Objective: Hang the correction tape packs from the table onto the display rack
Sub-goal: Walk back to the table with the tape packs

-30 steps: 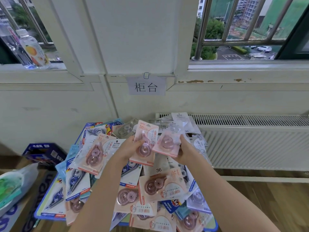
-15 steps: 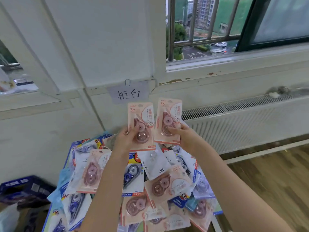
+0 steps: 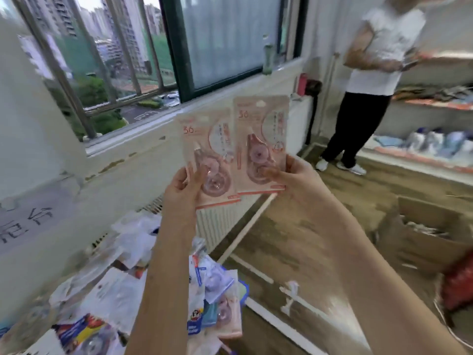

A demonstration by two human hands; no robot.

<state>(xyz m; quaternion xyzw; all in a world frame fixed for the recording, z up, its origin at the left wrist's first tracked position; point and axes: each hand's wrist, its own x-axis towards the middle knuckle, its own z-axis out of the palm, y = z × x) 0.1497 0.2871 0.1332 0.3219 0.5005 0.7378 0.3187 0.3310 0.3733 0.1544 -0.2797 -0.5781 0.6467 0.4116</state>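
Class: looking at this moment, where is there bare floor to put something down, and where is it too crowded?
Bare wood floor lies between the radiator and the cardboard box, and on toward the standing person. The pile of packs at lower left is crowded. Both hands, left and right, each hold a pink pack.

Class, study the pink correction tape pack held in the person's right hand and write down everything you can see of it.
The right-hand pack is a tall pink card with rounded top corners, printed "36" near the upper left, with a pale oval panel of text at the upper right. A clear blister covers a pink, translucent dispenser with two round spools, its tip pointing up. An orange strip runs along the bottom edge. It is held upright, facing the camera. The right hand pinches its lower part. Whether it touches the left-hand pack is unclear.
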